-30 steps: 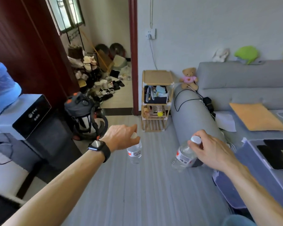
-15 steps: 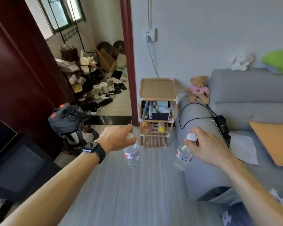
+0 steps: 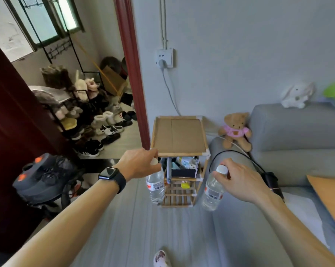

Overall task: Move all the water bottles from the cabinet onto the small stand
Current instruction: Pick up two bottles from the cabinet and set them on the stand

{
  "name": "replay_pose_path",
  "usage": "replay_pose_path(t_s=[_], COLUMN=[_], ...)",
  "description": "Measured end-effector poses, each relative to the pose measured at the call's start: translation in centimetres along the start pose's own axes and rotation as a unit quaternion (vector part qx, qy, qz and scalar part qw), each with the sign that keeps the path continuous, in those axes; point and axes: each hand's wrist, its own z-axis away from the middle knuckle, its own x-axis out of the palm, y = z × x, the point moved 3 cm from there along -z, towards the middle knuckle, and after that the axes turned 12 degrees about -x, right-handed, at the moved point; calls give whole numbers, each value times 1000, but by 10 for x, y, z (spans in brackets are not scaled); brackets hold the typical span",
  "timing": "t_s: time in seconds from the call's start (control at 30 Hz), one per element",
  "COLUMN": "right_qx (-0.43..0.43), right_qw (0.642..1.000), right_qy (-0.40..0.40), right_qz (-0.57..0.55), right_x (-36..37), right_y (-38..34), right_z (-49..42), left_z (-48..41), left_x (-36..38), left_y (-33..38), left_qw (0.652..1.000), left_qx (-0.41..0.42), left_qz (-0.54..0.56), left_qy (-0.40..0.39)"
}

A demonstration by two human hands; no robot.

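1. Wooden small stand [image 3: 179, 135] beside the sofa [image 3: 297, 132]: bare cardboard top, cluttered shelves beneath.
2. Left hand [image 3: 138, 163] is closed round the cap of a clear water bottle [image 3: 155, 186], hanging before the stand.
3. Right hand [image 3: 238, 180] pinches the second bottle [image 3: 212, 191] by its cap, just beside the stand.

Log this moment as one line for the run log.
left hand: holds bottle by cap | right hand: holds second bottle | stand: top bare
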Motion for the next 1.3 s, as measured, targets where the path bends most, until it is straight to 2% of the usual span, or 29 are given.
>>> replay_pose_path(t_s=[0.3, 0.53, 0.77, 0.93, 1.1, 1.2, 1.3], right_qx=[46, 45, 54, 88, 85, 68, 50], right_qw=[997, 999, 997, 991, 991, 995, 993], right_qy=[46, 22, -5, 1, 23, -8, -15], right_qz=[-42, -17, -59, -98, -103, -75, -102], right_x=[-24, -11, 8, 18, 31, 34, 34], right_y=[56, 108, 153, 165, 169, 171, 177], right_z=[-151, -275, -378, -425, -456, -468, -469], left_z=[-182, -291, -374, -418, -449, -457, -451], left_x=[-29, -13, -3, 4, 7, 11, 24], left_y=[9, 31, 64, 81, 92, 93, 90], left_qw=[999, 999, 999, 997, 994, 995, 986], left_qx=[26, 19, 22, 53, 111, 90, 1], left_qz=[36, 39, 33, 8, -10, 29, 164], left_qy=[29, 8, -10, -53, -16, -2, -3])
